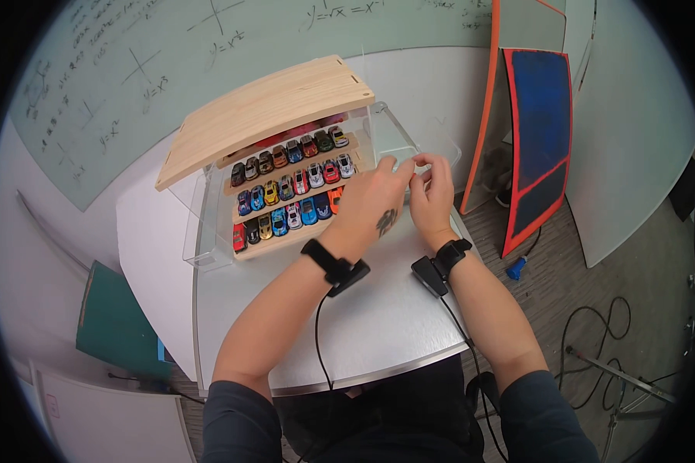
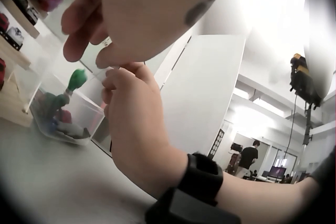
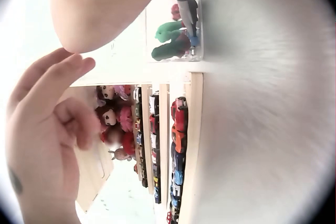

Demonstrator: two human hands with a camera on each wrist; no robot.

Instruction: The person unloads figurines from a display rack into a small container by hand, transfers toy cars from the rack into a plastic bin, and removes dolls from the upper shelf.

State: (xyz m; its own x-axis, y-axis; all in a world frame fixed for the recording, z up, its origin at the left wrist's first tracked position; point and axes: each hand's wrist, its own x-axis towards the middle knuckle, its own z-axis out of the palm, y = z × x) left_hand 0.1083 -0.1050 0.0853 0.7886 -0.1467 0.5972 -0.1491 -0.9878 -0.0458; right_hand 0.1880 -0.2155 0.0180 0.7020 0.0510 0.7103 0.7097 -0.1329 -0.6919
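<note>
My left hand (image 1: pixel 372 207), with a dark mark on its back, and my right hand (image 1: pixel 432 199) meet in the air at the right end of a toy-car display case (image 1: pixel 274 116). Their fingertips come close together, fingers bent. In the right wrist view the left index finger (image 3: pixel 65 74) reaches to the right hand (image 3: pixel 102 8). I cannot tell whether anything small is pinched there. Rows of toy cars (image 1: pixel 293 181) stand on the stepped shelves of the case. Beyond the hands is a clear plastic bin (image 2: pixel 86 124) with several toy figures, one green (image 2: pixel 77 79).
Red-dressed dolls (image 3: pixel 118 116) sit behind the cars. Clear panels (image 1: pixel 201 220) flank the case on the silver table (image 1: pixel 340 324). Behind stands a whiteboard (image 1: pixel 170 85); at right, a blue panel with a red edge (image 1: pixel 540 116). Cables (image 1: pixel 320 332) hang from both wrist cameras.
</note>
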